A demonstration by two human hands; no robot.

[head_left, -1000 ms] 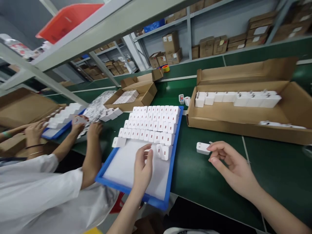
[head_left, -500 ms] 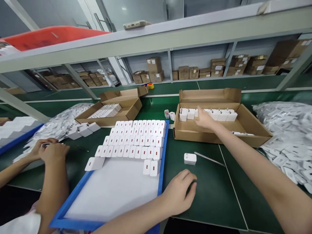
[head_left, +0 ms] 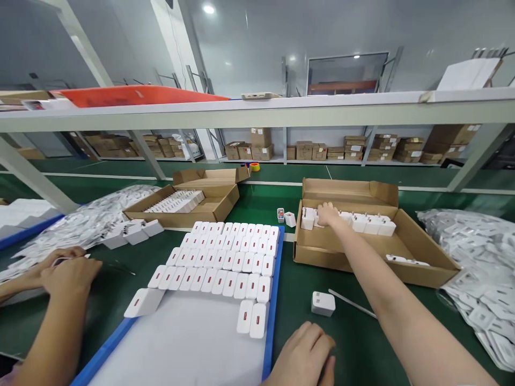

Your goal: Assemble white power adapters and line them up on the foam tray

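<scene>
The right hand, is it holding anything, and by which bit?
Can't tell: the right hand is among white plugs in the box, its grip hidden.

Cool, even light fills the room; a round lamp [head_left: 208,9] glares at top, left of centre, while the upper left corner is dimmer. Shadows on the green table [head_left: 298,284] are soft. White cases [head_left: 219,281] look crisp, distant boxes [head_left: 261,137] softer. Wide-angle distortion slants the leftmost post [head_left: 36,177].

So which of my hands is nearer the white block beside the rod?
Left hand, just on your side of the block; right hand is beyond, in the box.
</scene>
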